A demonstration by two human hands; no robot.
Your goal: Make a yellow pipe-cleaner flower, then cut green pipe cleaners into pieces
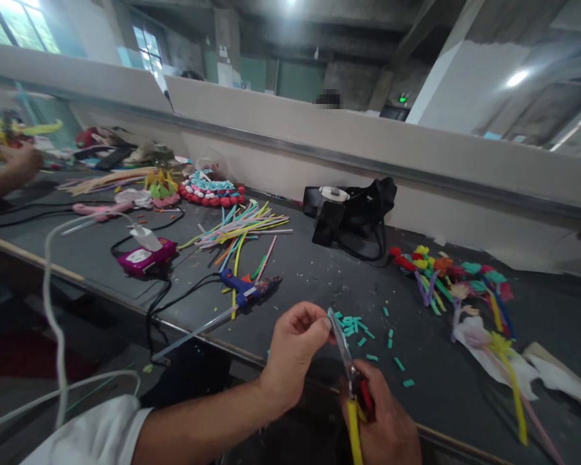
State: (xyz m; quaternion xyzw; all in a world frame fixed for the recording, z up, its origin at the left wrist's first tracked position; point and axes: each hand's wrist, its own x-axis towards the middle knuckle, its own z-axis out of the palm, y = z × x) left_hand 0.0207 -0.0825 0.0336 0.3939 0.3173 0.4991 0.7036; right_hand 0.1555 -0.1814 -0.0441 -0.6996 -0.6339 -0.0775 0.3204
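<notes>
My right hand grips a pair of scissors with red and yellow colouring at the handles. The blades point up and away, their tips beside my left fingers. My left hand is closed in a pinch at the blade tips; what it holds is too small or hidden to make out. Just beyond the blades lies a small heap of short green cut pieces on the dark table. Several more green pieces are scattered to the right of the scissors.
Left of my hands lie a blue glue gun, a purple power strip and coloured strips. A black bag rests against the partition. Colourful craft flowers lie right. Another person's hand is far left.
</notes>
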